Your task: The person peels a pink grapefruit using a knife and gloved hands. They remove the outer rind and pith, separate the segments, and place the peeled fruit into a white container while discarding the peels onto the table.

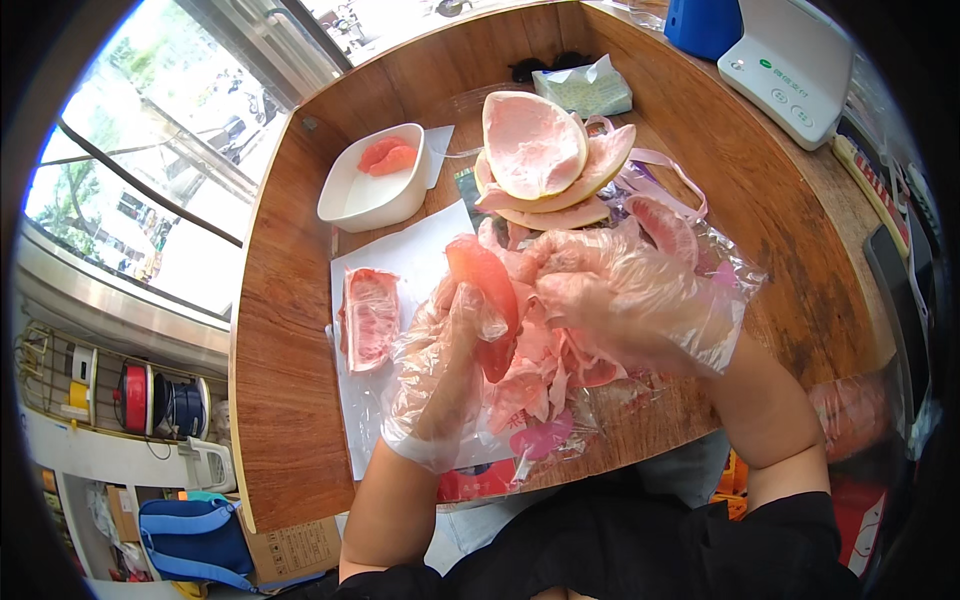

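Both hands wear clear plastic gloves. My left hand (450, 345) grips a peeled red pomelo segment (487, 300), held upright above a pile of torn membrane (536, 367). Close against its right side, my right hand (600, 289) has its fingers pinched on pale pink membrane. An unpeeled segment (371, 319) lies on white paper (427, 247) at the left; another segment (664, 229) rests just behind my right hand. Peeled flesh pieces (388, 156) sit in a white plastic bowl (367, 214). Thick pomelo rinds (532, 146) are stacked beyond my hands.
A tissue pack (583, 88) lies behind the rinds. Clear plastic wrapping (724, 255) spreads at the right. The wooden desk has a raised rim (450, 60) at the back and left. A white payment speaker (787, 67) stands at the back right, and a window is at the left.
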Available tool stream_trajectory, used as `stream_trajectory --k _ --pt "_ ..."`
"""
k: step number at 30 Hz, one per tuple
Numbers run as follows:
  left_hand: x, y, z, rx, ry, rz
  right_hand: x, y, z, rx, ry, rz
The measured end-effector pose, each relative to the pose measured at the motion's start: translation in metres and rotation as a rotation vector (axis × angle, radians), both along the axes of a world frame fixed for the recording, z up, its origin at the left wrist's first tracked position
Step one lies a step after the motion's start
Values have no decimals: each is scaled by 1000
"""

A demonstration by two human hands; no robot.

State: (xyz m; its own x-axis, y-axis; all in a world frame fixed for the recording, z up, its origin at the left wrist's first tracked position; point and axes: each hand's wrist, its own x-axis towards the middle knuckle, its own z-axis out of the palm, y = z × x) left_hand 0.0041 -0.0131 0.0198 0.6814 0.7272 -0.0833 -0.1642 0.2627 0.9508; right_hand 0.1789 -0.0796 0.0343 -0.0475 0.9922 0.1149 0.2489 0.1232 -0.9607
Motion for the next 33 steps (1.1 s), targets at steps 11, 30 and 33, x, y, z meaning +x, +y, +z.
stream_trajectory --k 11,30,33 --pt "25 -27 9 -66 -37 387 -19 3 -10 328 -357 17" --pt "10 -3 3 -408 -521 -86 -26 0 0 -34 160 34" --pt "7 -2 0 -325 -399 -33 -29 0 -2 -65 241 12"
